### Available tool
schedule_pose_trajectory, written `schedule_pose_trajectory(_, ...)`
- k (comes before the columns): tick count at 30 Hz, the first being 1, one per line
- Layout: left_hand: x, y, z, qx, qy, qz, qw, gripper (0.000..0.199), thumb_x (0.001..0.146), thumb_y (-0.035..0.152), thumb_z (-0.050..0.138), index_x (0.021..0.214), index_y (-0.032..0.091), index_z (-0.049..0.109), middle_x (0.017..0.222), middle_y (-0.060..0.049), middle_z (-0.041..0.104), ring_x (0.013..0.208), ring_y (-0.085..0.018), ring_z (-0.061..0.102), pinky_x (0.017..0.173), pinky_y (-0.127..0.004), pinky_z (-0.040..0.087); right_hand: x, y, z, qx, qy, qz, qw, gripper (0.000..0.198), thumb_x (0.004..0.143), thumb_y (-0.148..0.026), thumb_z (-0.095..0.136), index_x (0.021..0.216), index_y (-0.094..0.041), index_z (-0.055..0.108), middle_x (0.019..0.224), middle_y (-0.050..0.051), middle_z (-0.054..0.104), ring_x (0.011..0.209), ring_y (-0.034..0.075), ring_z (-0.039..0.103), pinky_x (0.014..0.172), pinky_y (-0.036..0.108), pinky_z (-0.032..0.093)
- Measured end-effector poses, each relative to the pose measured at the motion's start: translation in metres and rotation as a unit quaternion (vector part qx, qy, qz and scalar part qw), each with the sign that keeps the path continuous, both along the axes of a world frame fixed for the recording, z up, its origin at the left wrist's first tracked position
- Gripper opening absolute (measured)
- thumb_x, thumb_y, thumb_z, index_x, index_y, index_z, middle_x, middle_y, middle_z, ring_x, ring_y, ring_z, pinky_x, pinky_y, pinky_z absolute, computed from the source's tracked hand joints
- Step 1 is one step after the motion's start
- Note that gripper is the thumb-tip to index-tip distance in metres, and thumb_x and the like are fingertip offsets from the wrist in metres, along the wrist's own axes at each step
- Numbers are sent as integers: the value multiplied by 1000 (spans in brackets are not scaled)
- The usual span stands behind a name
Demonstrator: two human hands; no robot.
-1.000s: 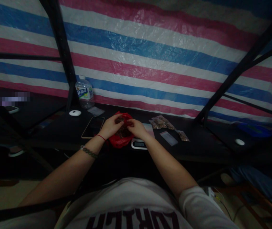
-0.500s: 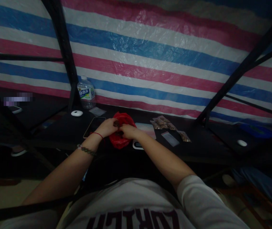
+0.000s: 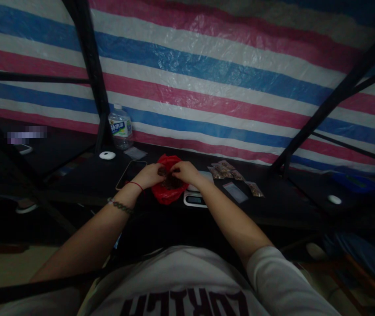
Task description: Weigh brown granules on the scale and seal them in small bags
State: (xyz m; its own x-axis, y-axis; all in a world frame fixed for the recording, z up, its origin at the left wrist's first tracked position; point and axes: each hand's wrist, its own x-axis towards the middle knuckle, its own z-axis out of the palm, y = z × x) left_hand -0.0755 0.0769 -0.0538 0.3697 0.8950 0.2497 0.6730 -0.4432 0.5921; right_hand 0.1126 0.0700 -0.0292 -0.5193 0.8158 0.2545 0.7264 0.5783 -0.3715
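Note:
A red plastic bag (image 3: 165, 196) stands open on the black table, with a brown, dried-looking loose material (image 3: 171, 181) inside. My left hand (image 3: 151, 176) reaches over the bag's left side, its fingers closed on a brown clump. From the right, my right hand (image 3: 186, 172) dips into the bag with fingertips pinched at the brown material; what lies between them is too dark to make out. Just right of the bag is a white digital scale (image 3: 195, 200), partly covered by my right hand and forearm.
Several small clear bags of brown pieces (image 3: 223, 170) lie right of the scale, near another filled bag (image 3: 254, 189) and a flat clear zip bag (image 3: 236, 192). Leftward are a phone (image 3: 128, 172), a white oval case (image 3: 107, 155) and a plastic bottle (image 3: 120, 127). Black metal posts (image 3: 90, 66) frame the table.
My right hand has lifted and shifted slightly right, uncovering more of the brown material and the scale's display. My left hand stays at the bag's left side.

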Motion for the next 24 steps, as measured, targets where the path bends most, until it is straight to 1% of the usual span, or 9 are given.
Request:
schedule_pose_trajectory(2, 4, -2, 0, 5, 6, -6, 1000, 37, 63, 32, 68, 99, 24, 71, 93, -7, 73, 86, -27, 66, 74, -29, 47, 1, -2, 6, 3, 39, -13, 999, 22, 75, -11, 62, 91, -20, 74, 91, 4, 72, 81, 16, 64, 78, 26, 45)
schedule_pose_trajectory(4, 9, -6, 0, 1, -2, -8, 1000, 34, 63, 35, 68, 94, 24, 71, 87, -6, 73, 82, -26, 66, 71, -29, 47, -1, -4, 11, 3, 60, -1, 998, 22, 75, -11, 63, 91, -20, 74, 91, 3, 72, 82, 16, 64, 78, 26, 45)
schedule_pose_trajectory(6, 14, -9, 1, -12, -22, -10, 1000, 32, 61, 37, 69, 90, 23, 72, 79, -4, 72, 76, -25, 66, 66, -28, 46, -3, -6, 12, 2, 57, 18, 998, 23, 75, -11, 63, 92, -21, 74, 92, 3, 72, 85, 17, 64, 80, 27, 45)
schedule_pose_trajectory(8, 16, -12, 1, -23, -51, -11, 998, 33, 60, 37, 71, 90, 23, 72, 76, -4, 71, 73, -24, 66, 65, -28, 46, -4, -6, 12, 0, 46, 34, 998, 25, 75, -10, 62, 94, -22, 74, 95, 3, 72, 89, 18, 64, 82, 27, 44)
schedule_pose_trajectory(13, 19, -11, -3, -48, -125, -27, 991, 40, 60, 34, 72, 98, 24, 71, 87, -4, 73, 79, -25, 67, 70, -28, 47, -3, -7, 9, 4, 55, 48, 997, 32, 74, -8, 62, 102, -21, 71, 99, 4, 71, 91, 18, 63, 83, 28, 44)
schedule_pose_trajectory(17, 20, -10, -5, -50, -112, -17, 992, 39, 57, 36, 75, 93, 21, 72, 79, -6, 71, 73, -25, 66, 69, -30, 46, -3, -8, 9, 35, 54, 12, 998, 21, 73, -10, 64, 91, -18, 72, 93, 4, 69, 87, 17, 60, 80, 27, 44)
schedule_pose_trajectory(19, 20, -10, -5, -45, -101, -5, 994, 37, 57, 38, 75, 89, 20, 72, 75, -6, 70, 73, -26, 65, 69, -31, 45, -3, -8, 9, 34, 42, 5, 999, 16, 73, -12, 64, 87, -17, 71, 88, 4, 69, 83, 16, 60, 77, 26, 44)
schedule_pose_trajectory(22, 17, -8, -5, -40, -81, -7, 996, 34, 61, 40, 73, 89, 21, 72, 78, -6, 71, 76, -26, 65, 70, -30, 46, -1, -8, 10, 32, 37, -1, 999, 14, 76, -14, 62, 85, -17, 72, 86, 4, 70, 80, 16, 61, 77, 26, 43)
schedule_pose_trajectory(24, 13, -5, -5, -29, -62, -6, 998, 36, 62, 40, 72, 93, 22, 72, 84, -6, 73, 79, -25, 66, 72, -30, 47, 2, -8, 11, 50, 52, -24, 997, 15, 79, -14, 60, 88, -17, 72, 90, 4, 70, 85, 17, 61, 80, 27, 43)
